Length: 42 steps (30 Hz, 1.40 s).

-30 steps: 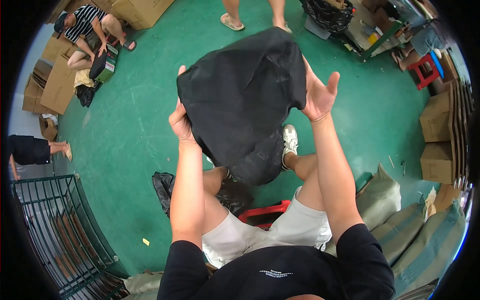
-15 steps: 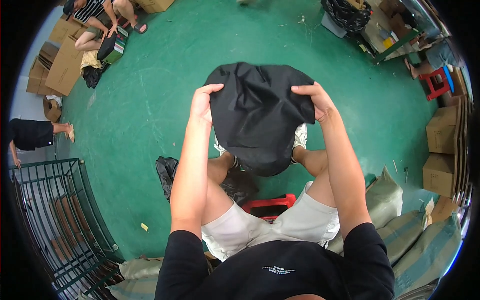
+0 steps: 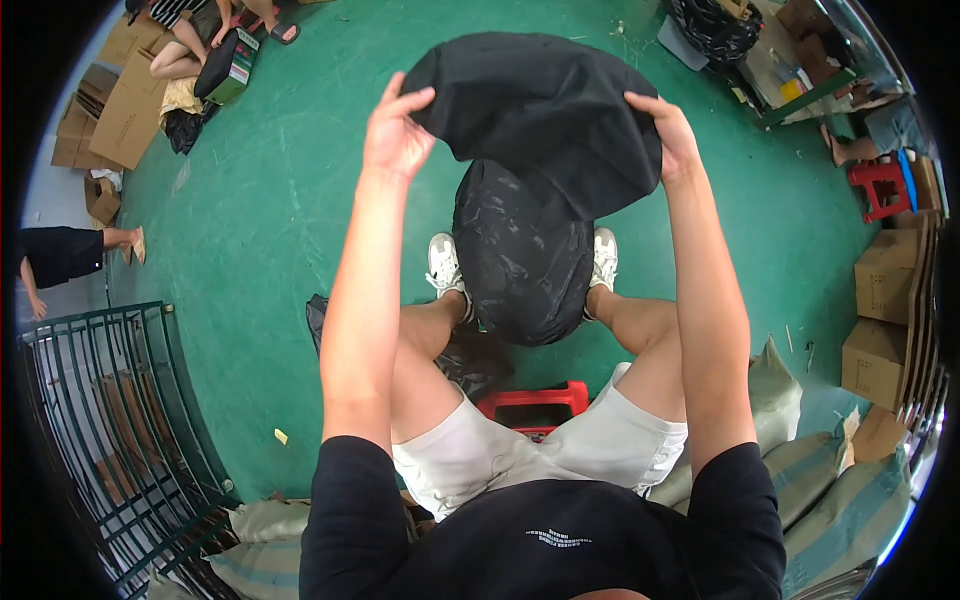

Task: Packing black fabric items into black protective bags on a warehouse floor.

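**Operator:** Status of both hands, please.

**Me:** I see the left hand [image 3: 395,135] raised in front of me, fingers curled over the left edge of a black fabric cover [image 3: 545,120], thumb underneath. It is clamped on the cloth. The right hand [image 3: 672,135] mirrors it on the right edge, fingers closed over the material.

**Operator:** Position of the cover?

**Me:** Held up between the two hands, above my knees, spread wide. Its lower part drapes over a black glossy bag [image 3: 525,260] that hangs below it, between my white shoes [image 3: 445,265]. I cannot tell whether the bag is inside the cover or only behind it.

**Operator:** Surroundings?

**Me:** I am seated on a red stool [image 3: 530,405] on a green floor [image 3: 260,230]. A dark metal rack [image 3: 110,420] stands to my lower left. Grey-green sacks [image 3: 830,500] lie to my lower right, with cardboard boxes [image 3: 885,300] stacked beyond them. Flattened cardboard [image 3: 120,110] lies at upper left, beside another person sitting there.
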Available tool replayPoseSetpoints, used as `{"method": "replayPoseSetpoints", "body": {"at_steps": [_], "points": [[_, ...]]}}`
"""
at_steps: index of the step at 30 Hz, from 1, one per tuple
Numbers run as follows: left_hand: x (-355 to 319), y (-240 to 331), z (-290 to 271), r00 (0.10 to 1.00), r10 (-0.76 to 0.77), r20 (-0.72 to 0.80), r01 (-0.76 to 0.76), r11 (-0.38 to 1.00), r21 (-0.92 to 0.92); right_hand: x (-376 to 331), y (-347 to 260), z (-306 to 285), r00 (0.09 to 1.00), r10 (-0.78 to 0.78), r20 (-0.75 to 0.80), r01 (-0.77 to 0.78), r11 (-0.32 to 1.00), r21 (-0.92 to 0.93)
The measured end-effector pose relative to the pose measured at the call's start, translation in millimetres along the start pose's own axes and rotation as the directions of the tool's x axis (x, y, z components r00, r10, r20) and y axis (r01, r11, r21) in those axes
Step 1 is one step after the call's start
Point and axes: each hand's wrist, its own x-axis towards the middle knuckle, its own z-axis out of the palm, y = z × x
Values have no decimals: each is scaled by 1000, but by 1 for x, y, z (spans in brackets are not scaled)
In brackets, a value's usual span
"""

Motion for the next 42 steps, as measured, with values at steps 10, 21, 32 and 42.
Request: {"method": "replayPoseSetpoints", "body": {"at_steps": [10,21,32,42], "points": [[-6,-148,-206,599,-195,-776,459,878,133,69,178,-138,747,384,-542,-488,871,-54],[-20,-154,-138,722,-50,-691,312,914,260,49,159,-142,884,158,-440,-157,987,40],[161,-16,-91,719,-102,-687,103,994,-40,185,34,-11,958,-7,-286,-8,999,-51],[108,-86,-84,906,-74,-417,132,985,111,151,62,-99,873,-90,-479,9,986,-168]]}}
